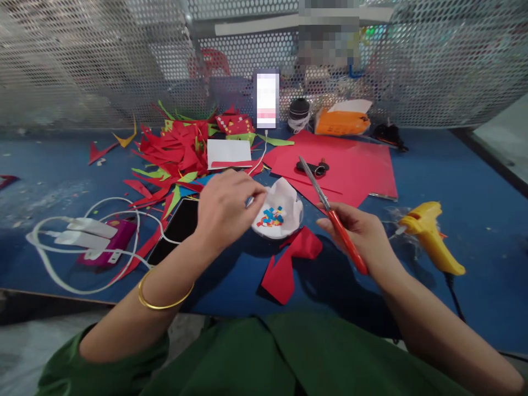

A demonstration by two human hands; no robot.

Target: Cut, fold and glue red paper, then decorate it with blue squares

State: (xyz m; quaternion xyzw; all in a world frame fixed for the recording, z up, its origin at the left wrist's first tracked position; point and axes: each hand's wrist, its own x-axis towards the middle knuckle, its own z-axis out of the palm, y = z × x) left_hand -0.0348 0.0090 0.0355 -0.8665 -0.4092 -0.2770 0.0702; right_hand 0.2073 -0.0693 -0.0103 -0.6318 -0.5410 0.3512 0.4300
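Note:
My right hand (363,231) grips red-handled scissors (344,239), seen nearly edge-on, their metal blades pointing up and away to the left. At the left rim of a small round bowl (274,235), my left hand (229,206) is closed in a pinch with thumb and fingertips together. Whatever it may hold is too small or hidden to see. White paper (284,195) lines the bowl, and small blue, red, orange and white paper bits (272,215) lie in it. Just in front of the bowl, a folded red paper piece (284,269) rests on the blue table (239,286).
Red and green paper scraps (177,148) pile up at the back left. Red sheets (346,165) lie behind the scissors. A yellow glue gun (433,236) is at right; white cables (49,269) and a dark phone (177,228) are at left. Metal mesh (124,66) stands behind.

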